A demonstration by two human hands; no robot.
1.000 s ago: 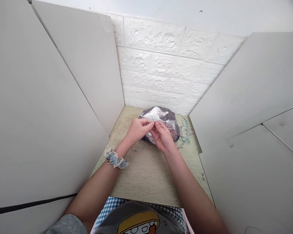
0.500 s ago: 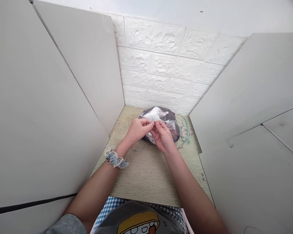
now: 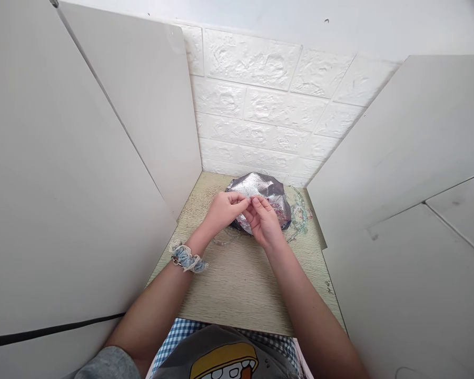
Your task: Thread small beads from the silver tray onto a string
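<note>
Silvery pouch (image 3: 256, 184) sits at the far end of your work surface, beneath and just beyond your fingers. Largest around you are the white panels on your left (image 3: 63, 184) and the white panels on your right (image 3: 411, 210), which flank both sides and draw closer together toward the back. Between them, the white brick-patterned wall (image 3: 260, 105) bounds the far side. Your wood-grain tabletop (image 3: 237, 289) fills the space between the panels; its widest visible stretch lies between your forearms and runs to the near edge, by your grey shirt (image 3: 174, 360). Your right forearm crosses near the right edge, and your left passes over the left one. The pouch spreads close to the back edge, with wood showing on either side of it.

Your left hand (image 3: 225, 205) and right hand (image 3: 264, 221) meet over the pouch, each with thumb and forefinger pressed together, the tips close to touching; you cannot tell what, if anything, is pinched there. Pale greenish beaded strands (image 3: 299, 213) lie right of the pouch, near the right edge, and a thinner strand (image 3: 225, 242) lies below your left hand. A blue frilled scrunchie (image 3: 187, 259) circles your left wrist. Smallest are pinkish-red bits (image 3: 278, 204) at the pouch and tiny shiny pieces (image 3: 327, 286) beside the right edge.
</note>
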